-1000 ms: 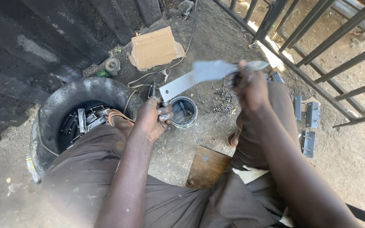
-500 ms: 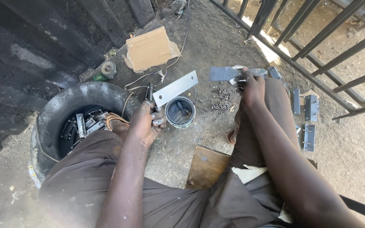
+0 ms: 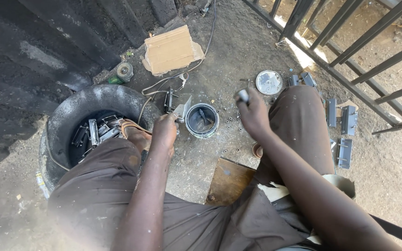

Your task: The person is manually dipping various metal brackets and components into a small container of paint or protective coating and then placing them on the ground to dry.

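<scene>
My left hand (image 3: 166,132) grips a flat grey metal plate (image 3: 183,110), held edge-on right beside a small round paint can (image 3: 202,120) on the dirt floor. My right hand (image 3: 253,115) is closed around a small tool, of which only the grey end (image 3: 243,95) shows above the fingers. It hovers just right of the can. The can holds dark liquid and something sticks out of it. Small nuts (image 3: 231,124) lie scattered on the ground by the can.
An old tyre (image 3: 66,116) at the left holds several metal parts (image 3: 96,132). A can lid (image 3: 269,82), folded cardboard (image 3: 170,49) and a cable lie beyond. Grey hinges (image 3: 345,121) lie at the right by the iron fence bars (image 3: 350,42). A wooden board (image 3: 229,181) lies between my knees.
The plate has come down from a raised, flat-on position to edge-on beside the can. My right hand has moved left and down from the plate's far end towards the can.
</scene>
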